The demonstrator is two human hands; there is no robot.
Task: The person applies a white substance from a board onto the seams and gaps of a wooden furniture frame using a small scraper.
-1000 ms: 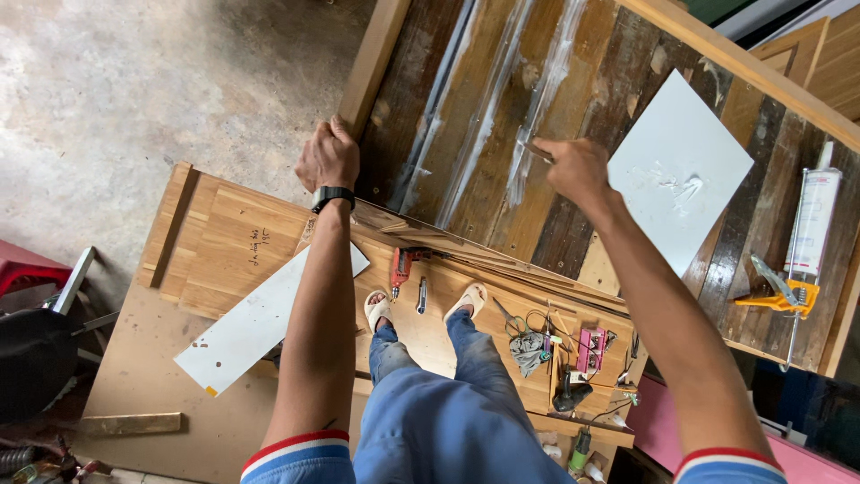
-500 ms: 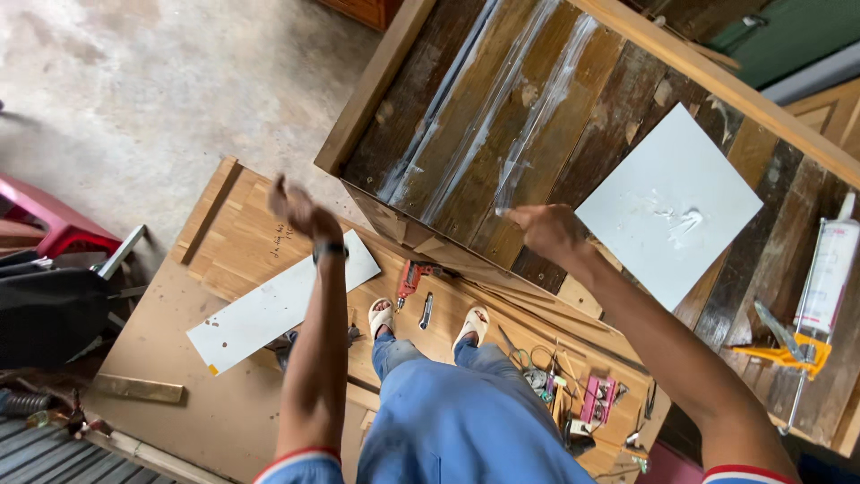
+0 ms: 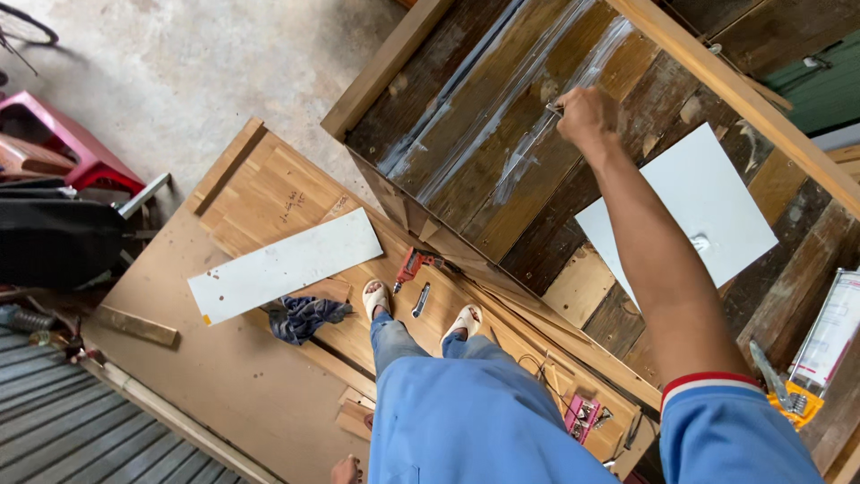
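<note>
small metal tool (image 3: 554,108) | gripped in fist | tip on streaked wooden panel (image 3: 502,134)

Looks like a carpentry workshop, prob. open-air or garage type: bare concrete floor (image 3: 206,72), big wood panels (image 3: 269,188) laid flat on it, a large frame of dark planks (image 3: 502,143) smeared w/ pale glue or filler, offcuts & thin strips scattered about. Tools lie loose: red power tool (image 3: 410,265), caulking gun (image 3: 820,350) w/ tube, pink box of small bits (image 3: 580,418). Also a white board (image 3: 285,264), a rag (image 3: 305,315), a pink plastic stool (image 3: 67,143) at the edge
</note>
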